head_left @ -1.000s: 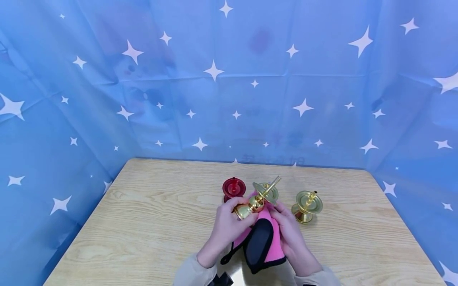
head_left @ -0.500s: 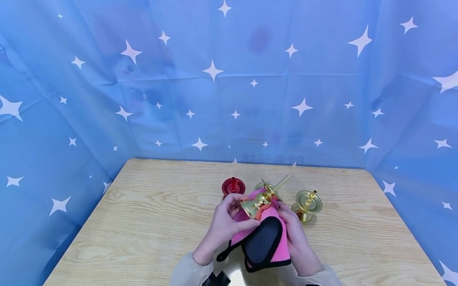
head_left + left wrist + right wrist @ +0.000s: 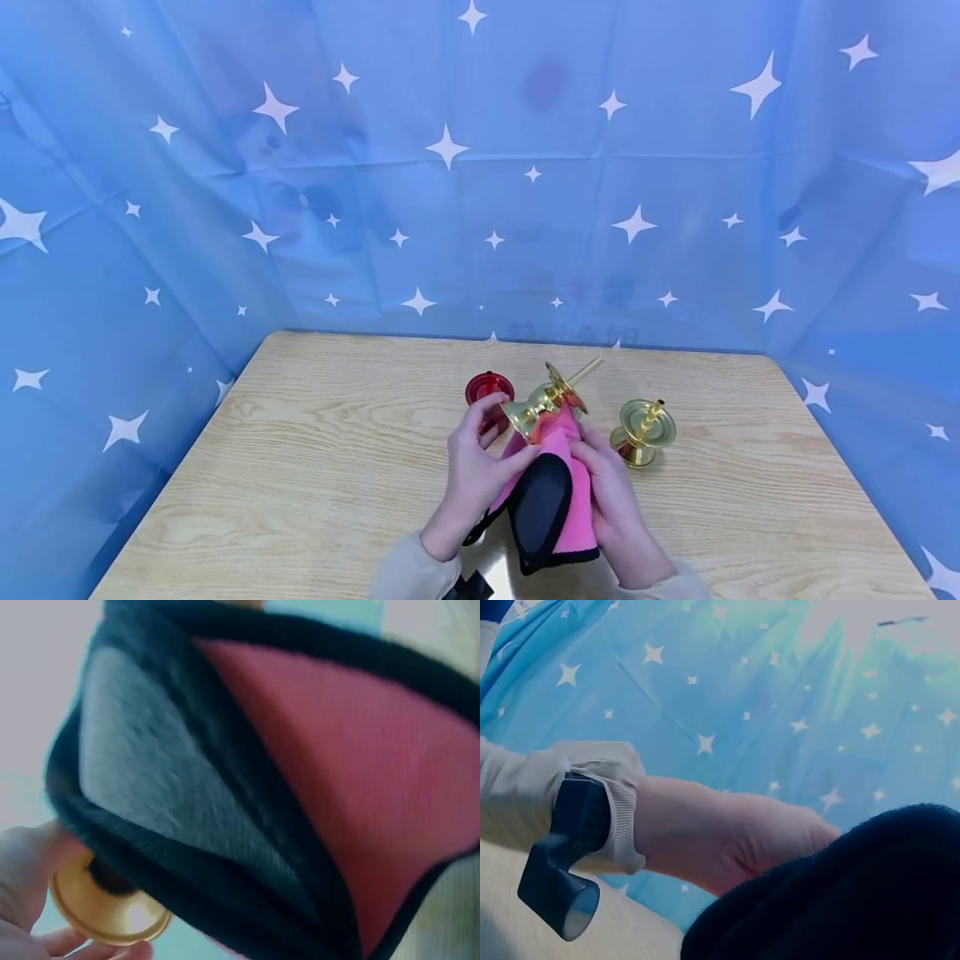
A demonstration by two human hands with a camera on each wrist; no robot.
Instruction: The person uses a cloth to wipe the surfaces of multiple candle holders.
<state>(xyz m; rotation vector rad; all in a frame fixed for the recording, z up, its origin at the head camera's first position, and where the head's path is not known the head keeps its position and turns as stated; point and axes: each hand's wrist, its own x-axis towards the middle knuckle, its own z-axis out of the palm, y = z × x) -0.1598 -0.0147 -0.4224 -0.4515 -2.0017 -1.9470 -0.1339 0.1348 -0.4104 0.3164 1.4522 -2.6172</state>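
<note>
In the head view my left hand [image 3: 480, 467] grips the flared base of a gold candlestick [image 3: 528, 411], thumb and fingers around its edge. The candlestick is tilted, its drip plate and thin stem pointing up and to the right. My right hand [image 3: 611, 496] holds a pink cloth [image 3: 579, 500] with black edging and a dark rounded patch against the candlestick's middle. Its fingertips are partly hidden by the cloth. In the left wrist view the cloth [image 3: 375, 750] fills most of the picture, and the round gold base [image 3: 112, 907] shows beside the fingers.
A red candlestick [image 3: 489, 387] stands behind my left hand, partly covered. Another gold candlestick [image 3: 647, 427] stands right of my right hand. One more behind the held one is almost wholly hidden. The wooden table [image 3: 337, 417] meets a blue star-patterned curtain [image 3: 360, 183].
The candlestick has risen slightly and moved away from me, tilting further right. The cloth has shifted around its middle, bunching up under the drip plate. The standing candlesticks have not moved.
</note>
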